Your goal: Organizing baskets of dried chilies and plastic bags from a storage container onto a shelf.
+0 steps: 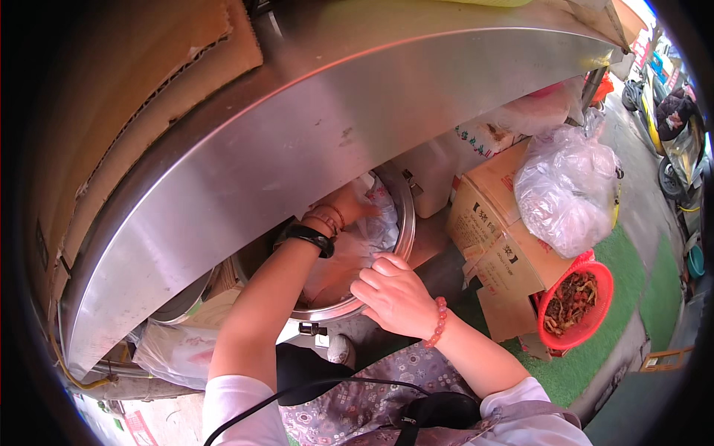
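Note:
A round metal barrel (408, 223) with a thick shiny rim stands before me, partly under a steel counter. Inside it lies a crumpled, thin plastic bag (381, 218) with red print, beside a pinkish mass (334, 273) that is blurred. My left hand (350, 202) reaches down into the barrel next to the bag; its fingers are blurred and partly hidden. At the near right of the rim, my right hand (393, 292) has its fingers curled over the edge. Its fingertips are hidden, and whether it grips the rim or some plastic does not show.
The steel counter's front edge (312, 128) overhangs the barrel. Right of it stands a cardboard box (496, 223) with a filled clear plastic bag (569, 189) on top. A red plastic basket (605, 301) holds dried reddish-brown pieces. Green matting (608, 329) covers the floor there.

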Motion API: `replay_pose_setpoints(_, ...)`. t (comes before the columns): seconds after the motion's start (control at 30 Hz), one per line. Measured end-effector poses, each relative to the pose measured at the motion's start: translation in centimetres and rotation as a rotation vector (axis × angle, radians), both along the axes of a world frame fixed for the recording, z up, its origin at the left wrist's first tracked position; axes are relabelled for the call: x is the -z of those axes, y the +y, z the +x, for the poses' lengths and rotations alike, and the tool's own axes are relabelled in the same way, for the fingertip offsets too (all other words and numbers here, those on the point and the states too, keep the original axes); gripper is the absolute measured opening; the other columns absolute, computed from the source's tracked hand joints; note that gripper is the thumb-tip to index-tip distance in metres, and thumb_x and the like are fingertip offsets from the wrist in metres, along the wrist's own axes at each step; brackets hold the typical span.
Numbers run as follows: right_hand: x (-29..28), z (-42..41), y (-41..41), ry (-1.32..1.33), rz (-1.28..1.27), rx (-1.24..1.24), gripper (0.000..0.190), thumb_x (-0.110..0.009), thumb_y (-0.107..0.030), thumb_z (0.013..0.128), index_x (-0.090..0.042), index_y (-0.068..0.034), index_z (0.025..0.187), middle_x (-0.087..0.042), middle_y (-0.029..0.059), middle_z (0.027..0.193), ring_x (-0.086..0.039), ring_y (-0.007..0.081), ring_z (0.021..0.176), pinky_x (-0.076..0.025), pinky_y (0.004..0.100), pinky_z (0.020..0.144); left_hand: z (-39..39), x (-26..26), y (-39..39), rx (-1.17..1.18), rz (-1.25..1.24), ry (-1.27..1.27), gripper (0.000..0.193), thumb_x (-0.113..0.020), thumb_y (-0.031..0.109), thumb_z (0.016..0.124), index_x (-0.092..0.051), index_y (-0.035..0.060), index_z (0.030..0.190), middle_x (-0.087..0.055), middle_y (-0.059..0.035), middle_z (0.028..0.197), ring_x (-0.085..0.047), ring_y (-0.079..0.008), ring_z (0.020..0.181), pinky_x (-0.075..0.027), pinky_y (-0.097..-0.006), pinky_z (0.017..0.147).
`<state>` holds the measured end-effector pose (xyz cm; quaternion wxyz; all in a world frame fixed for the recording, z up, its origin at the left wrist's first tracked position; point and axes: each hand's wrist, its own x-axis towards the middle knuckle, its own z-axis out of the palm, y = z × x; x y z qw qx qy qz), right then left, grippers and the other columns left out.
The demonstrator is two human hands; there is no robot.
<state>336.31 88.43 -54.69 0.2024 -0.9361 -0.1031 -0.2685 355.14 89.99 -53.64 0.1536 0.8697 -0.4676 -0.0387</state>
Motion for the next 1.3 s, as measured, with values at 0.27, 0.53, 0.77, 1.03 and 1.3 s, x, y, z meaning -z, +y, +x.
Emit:
replay_pose_setpoints(0.27,-0.6,0.6,-0.3,0.001,0.034,-0.035,0.023,-0.065,-0.013,0.058,-0.049,-0.008,0.073,-0.048,0.0039,0.075,-0.048,0.0216,0.084,-0.036,0.0343,0.088,6.9,1.2,3.9,-0.044,-0.164,-0.278,0.046,-0.068,0.035,0.07,-0.057,0.0041,0.103,-0.058,-0.0142,0.1,-0.056,-0.0283,0.093,-0.044,-0.035,0.079)
replay_pose_setpoints(0.53,0.3,-3.5,0.0,-0.318,0.587,0.133,0.072,-0.078,-0.022,0.061,-0.037,-0.009,0.119,-0.033,0.017,0.121,-0.038,0.0323,0.112,-0.039,0.0386,0.091,-5.1,-4.7,11.1,-0.322,-1.034,1.318,0.038,-0.058,0.017,0.083,-0.046,0.0021,0.116,-0.055,-0.0098,0.106,-0.054,-0.0203,0.097,-0.043,-0.0337,0.085)
replay_pose_setpoints(0.77,-3.8,-11.3,-2.9,-0.533,0.542,0.397,0.104,-0.081,-0.03,0.057,-0.015,-0.013,0.136,-0.01,0.0233,0.136,-0.025,0.0393,0.124,-0.032,0.0504,0.096,-16.2,-11.2,5.7,0.05,-1.023,1.34,0.02,-0.065,0.014,0.078,-0.048,0.0064,0.086,-0.052,-0.0021,0.087,-0.049,-0.0107,0.081,-0.04,-0.0272,0.077)
replay_pose_setpoints(1.03,-11.5,-14.5,-14.4,-0.657,-0.066,1.048,0.063,-0.071,-0.02,0.066,-0.044,-0.009,0.122,-0.024,0.0213,0.131,-0.03,0.038,0.12,-0.028,0.0449,0.097,-19.1,-13.8,-6.2,0.839,-0.705,1.138,0.065,-0.065,0.017,0.078,-0.028,0.0,0.129,-0.042,-0.0124,0.124,-0.039,-0.0225,0.116,-0.031,-0.0346,0.096)
replay_pose_setpoints(1.3,-8.3,-17.1,-23.3,0.021,0.07,1.182,0.066,-0.062,-0.04,0.074,-0.039,-0.004,0.125,-0.029,0.0188,0.134,-0.036,0.0338,0.119,-0.03,0.0394,0.097,-0.4,-5.0,5.2,0.292,-0.265,0.744,0.032,-0.051,0.009,0.086,-0.046,-0.001,0.117,-0.054,-0.0092,0.108,-0.051,-0.0138,0.099,-0.041,-0.0269,0.086)
